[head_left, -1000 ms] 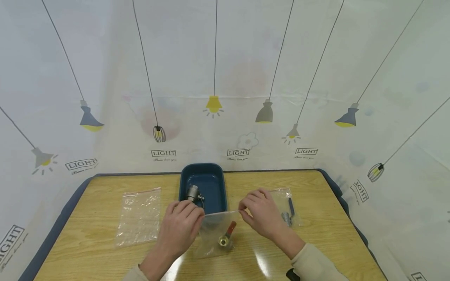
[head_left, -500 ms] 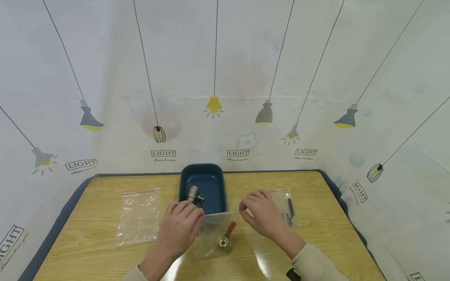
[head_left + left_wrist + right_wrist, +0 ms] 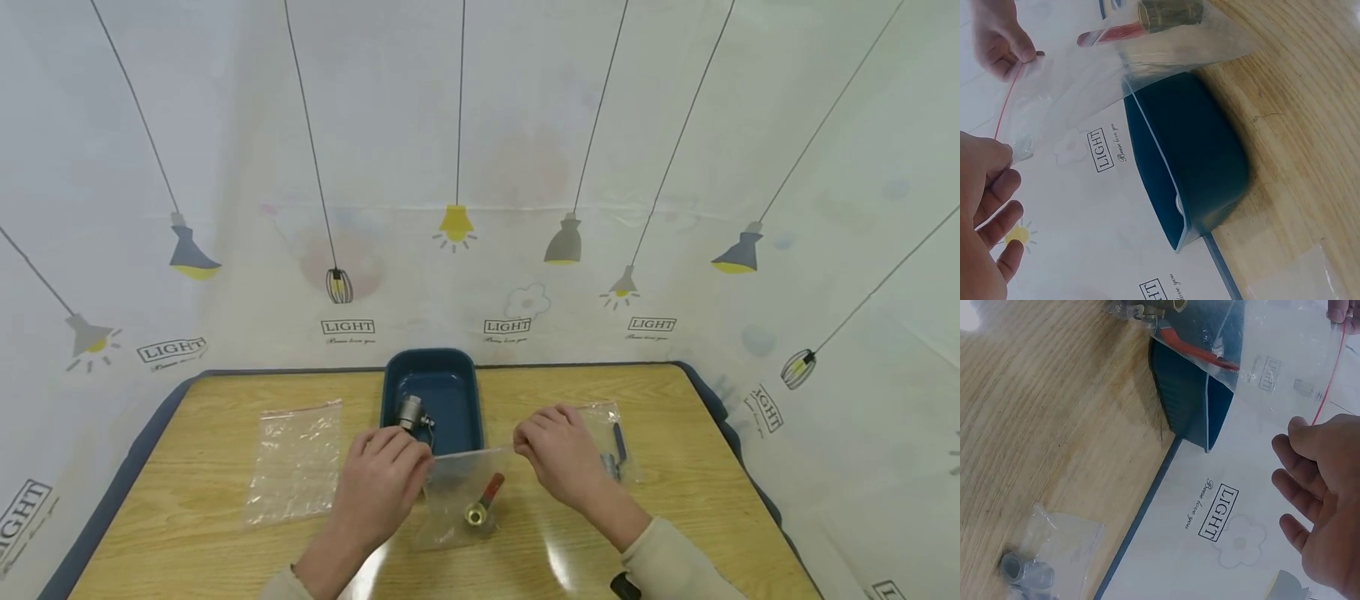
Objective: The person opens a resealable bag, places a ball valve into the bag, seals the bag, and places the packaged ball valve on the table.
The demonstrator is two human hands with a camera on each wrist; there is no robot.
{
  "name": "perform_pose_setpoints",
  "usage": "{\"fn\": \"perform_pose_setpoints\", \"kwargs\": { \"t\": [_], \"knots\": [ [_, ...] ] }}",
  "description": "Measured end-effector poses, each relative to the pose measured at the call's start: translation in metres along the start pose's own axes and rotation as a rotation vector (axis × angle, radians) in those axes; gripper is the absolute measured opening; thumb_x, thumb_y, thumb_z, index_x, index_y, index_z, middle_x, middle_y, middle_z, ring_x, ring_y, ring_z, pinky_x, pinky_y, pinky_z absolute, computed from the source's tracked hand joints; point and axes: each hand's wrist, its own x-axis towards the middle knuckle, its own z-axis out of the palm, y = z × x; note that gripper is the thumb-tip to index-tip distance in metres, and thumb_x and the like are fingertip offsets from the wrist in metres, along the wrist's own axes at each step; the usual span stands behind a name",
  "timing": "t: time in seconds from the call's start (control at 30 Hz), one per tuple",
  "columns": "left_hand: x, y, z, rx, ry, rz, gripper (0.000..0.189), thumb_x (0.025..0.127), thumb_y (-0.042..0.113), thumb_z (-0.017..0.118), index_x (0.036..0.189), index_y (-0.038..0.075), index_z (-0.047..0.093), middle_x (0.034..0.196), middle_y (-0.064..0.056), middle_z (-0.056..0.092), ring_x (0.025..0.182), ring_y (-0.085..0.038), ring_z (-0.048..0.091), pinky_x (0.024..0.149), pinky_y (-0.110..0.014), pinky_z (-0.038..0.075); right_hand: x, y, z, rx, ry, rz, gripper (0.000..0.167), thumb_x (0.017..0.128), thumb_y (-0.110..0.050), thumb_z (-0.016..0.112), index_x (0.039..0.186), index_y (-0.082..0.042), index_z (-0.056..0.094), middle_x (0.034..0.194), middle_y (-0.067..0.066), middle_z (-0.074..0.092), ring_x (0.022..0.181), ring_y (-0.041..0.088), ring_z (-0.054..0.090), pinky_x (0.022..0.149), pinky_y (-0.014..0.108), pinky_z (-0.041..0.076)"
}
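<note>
A clear zip bag [image 3: 442,512] with a red strip along its mouth hangs between my two hands. Inside it sits a brass ball valve [image 3: 476,515] with a red lever handle [image 3: 1113,34], at the bag's lower part. My left hand [image 3: 378,483] pinches the left end of the bag's mouth between thumb and forefinger. At the other end, my right hand [image 3: 561,458] pinches the same edge. In the right wrist view the red strip [image 3: 1330,384] runs taut between both hands, and the remaining right fingers are loosely bent.
Behind the bag stands a blue tray [image 3: 453,400] with a silver metal valve [image 3: 410,412] in it. A flat clear zip bag [image 3: 296,462] lies at left. To the right, another clear bag [image 3: 597,417] holds a grey valve with a blue handle [image 3: 619,442]. A printed sheet [image 3: 405,167] hangs behind the wooden table.
My right fingertips have shifted slightly to the right along the bag's mouth, and the right thumb lies closer in. The left hand and the valve have hardly moved.
</note>
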Motion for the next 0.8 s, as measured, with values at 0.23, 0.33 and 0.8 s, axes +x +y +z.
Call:
{"fn": "perform_pose_setpoints", "kwargs": {
  "t": [0.23,0.33,0.8],
  "knots": [
    [0.001,-0.001,-0.001,-0.001,0.044,0.026,0.008,0.079,0.02,0.077,0.082,0.02,0.07,0.078,0.008,0.066,0.087,-0.016,0.063,0.083,-0.04,0.048,0.011,-0.019,-0.007,0.047,0.022,-0.057,0.022,0.082,-0.03,0.078,0.099,-0.027,0.064,0.1,-0.009,0.067,0.103,0.016,0.059,0.1,0.044,0.039],
    [0.001,-0.002,-0.001,0.005,0.044,0.032,0.009,0.079,0.021,0.078,0.083,0.019,0.07,0.079,0.008,0.066,0.088,-0.017,0.064,0.083,-0.04,0.049,0.021,-0.037,-0.009,0.07,0.04,-0.137,0.022,0.082,-0.032,0.077,0.101,-0.027,0.066,0.101,-0.01,0.067,0.103,0.015,0.059,0.1,0.042,0.04],
    [-0.004,-0.006,-0.005,0.021,0.021,0.045,0.009,0.083,0.026,0.074,0.083,0.017,0.07,0.081,0.004,0.068,0.09,-0.02,0.064,0.086,-0.041,0.047,0.047,-0.078,-0.003,0.087,0.051,-0.226,0.007,0.092,-0.032,0.064,0.092,-0.029,0.071,0.094,-0.014,0.071,0.104,0.01,0.062,0.101,0.036,0.04]
  ]
}}
